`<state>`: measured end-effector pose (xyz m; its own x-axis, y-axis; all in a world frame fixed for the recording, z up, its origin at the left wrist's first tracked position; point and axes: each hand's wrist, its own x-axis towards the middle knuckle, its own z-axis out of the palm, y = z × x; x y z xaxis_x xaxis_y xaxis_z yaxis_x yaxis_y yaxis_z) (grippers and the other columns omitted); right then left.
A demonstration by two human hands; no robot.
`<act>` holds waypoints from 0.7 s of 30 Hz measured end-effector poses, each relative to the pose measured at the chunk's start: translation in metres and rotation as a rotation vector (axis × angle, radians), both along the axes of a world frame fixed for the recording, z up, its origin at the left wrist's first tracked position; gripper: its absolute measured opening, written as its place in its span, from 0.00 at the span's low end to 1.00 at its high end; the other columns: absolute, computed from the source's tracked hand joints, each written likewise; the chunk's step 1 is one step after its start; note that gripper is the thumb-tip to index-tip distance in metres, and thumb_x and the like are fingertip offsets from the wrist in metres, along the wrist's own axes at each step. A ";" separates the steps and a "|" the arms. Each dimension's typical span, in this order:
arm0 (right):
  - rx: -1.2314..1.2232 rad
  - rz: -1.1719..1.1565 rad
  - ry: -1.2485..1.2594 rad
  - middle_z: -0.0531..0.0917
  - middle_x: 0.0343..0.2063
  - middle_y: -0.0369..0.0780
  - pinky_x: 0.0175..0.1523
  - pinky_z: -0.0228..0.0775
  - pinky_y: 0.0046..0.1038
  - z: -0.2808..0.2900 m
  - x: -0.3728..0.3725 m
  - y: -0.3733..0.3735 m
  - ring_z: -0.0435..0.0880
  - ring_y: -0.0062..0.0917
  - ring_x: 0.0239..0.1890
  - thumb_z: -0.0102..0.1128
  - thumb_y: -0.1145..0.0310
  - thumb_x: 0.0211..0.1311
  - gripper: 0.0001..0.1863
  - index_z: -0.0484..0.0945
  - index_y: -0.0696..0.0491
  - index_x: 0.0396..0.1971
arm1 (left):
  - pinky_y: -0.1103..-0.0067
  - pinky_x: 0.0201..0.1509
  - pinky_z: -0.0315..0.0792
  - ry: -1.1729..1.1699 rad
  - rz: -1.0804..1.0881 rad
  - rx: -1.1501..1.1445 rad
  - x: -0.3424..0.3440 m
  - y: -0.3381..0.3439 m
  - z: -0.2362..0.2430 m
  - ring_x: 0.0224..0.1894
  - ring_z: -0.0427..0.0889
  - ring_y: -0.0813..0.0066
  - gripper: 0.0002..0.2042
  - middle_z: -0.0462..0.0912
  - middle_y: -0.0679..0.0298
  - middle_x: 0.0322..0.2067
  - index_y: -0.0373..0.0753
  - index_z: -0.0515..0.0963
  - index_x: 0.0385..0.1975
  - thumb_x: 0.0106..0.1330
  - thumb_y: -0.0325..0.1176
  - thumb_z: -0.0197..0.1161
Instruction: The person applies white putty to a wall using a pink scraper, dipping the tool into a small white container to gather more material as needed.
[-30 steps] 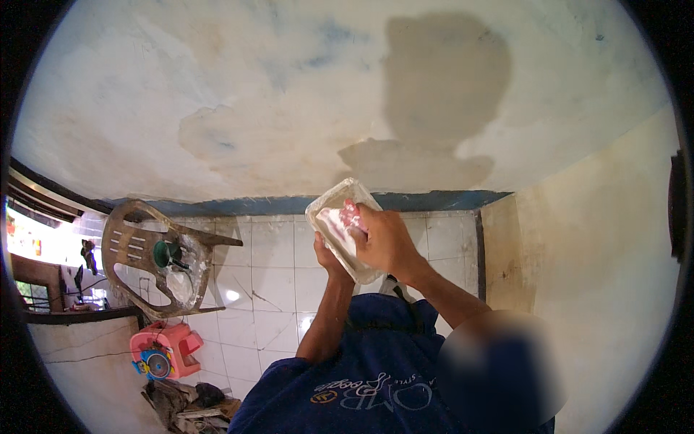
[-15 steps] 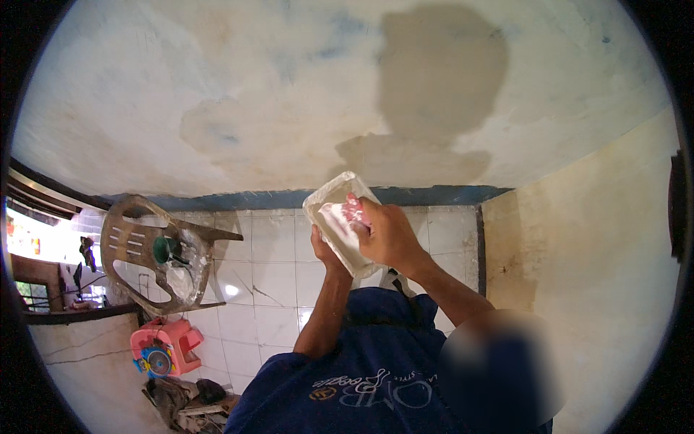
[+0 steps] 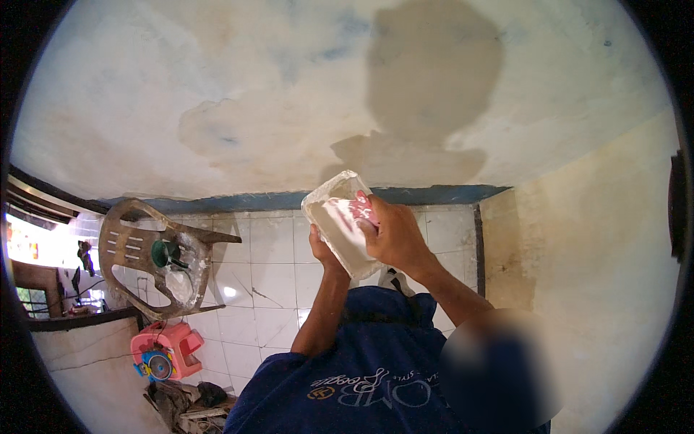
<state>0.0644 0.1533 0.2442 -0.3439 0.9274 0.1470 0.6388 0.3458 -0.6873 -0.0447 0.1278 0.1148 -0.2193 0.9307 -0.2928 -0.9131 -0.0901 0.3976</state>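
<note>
A white rectangular tray [image 3: 350, 254] with whitish paste on its inside is tilted in front of my body. My left hand [image 3: 324, 251] grips its left side, the thumb along the edge and the other fingers mostly hidden beneath. Over the tray, my right hand [image 3: 397, 233] is closed on a pink scraper [image 3: 365, 209] smeared with white paste. The scraper's pale flat part lies against the inside of the tray; my fingers hide some of it.
Ahead stands a patchy pale wall [image 3: 275, 137] with a blue strip [image 3: 253, 202] at its foot. To the left, a paste-stained plastic chair [image 3: 134, 235] carries a green cup [image 3: 165, 252] and a white bag-like lump [image 3: 178, 283]. A pink toy-like plastic item [image 3: 188, 347] stands behind it.
My right hand and the scraper have shifted slightly within the tray, toward the right. The tray and my left hand stay almost where they were.
</note>
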 end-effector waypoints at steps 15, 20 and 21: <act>0.044 -0.040 -0.026 0.79 0.21 0.53 0.32 0.70 0.44 -0.017 -0.006 0.015 0.80 0.49 0.27 0.61 0.73 0.51 0.13 0.76 0.61 0.36 | 0.61 0.64 0.64 -0.025 -0.047 -0.021 0.000 -0.002 0.011 0.59 0.71 0.55 0.34 0.70 0.53 0.58 0.38 0.62 0.63 0.66 0.58 0.39; 0.082 0.017 -0.009 0.79 0.21 0.53 0.33 0.70 0.44 -0.020 -0.016 0.007 0.79 0.50 0.26 0.62 0.72 0.51 0.12 0.75 0.60 0.34 | 0.62 0.64 0.64 0.028 -0.039 -0.042 0.000 -0.002 -0.002 0.60 0.70 0.55 0.34 0.70 0.53 0.58 0.38 0.61 0.64 0.65 0.58 0.41; 0.094 -0.044 -0.011 0.79 0.21 0.53 0.33 0.70 0.45 -0.024 -0.011 0.015 0.79 0.51 0.27 0.62 0.71 0.51 0.12 0.75 0.60 0.34 | 0.62 0.64 0.63 0.040 -0.056 -0.009 0.000 -0.003 0.001 0.60 0.70 0.55 0.34 0.70 0.53 0.58 0.38 0.61 0.64 0.65 0.58 0.41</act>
<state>0.0531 0.1683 0.2202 -0.3048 0.9240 0.2307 0.6622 0.3798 -0.6459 -0.0451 0.1250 0.1158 -0.1783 0.9394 -0.2928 -0.8998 -0.0353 0.4348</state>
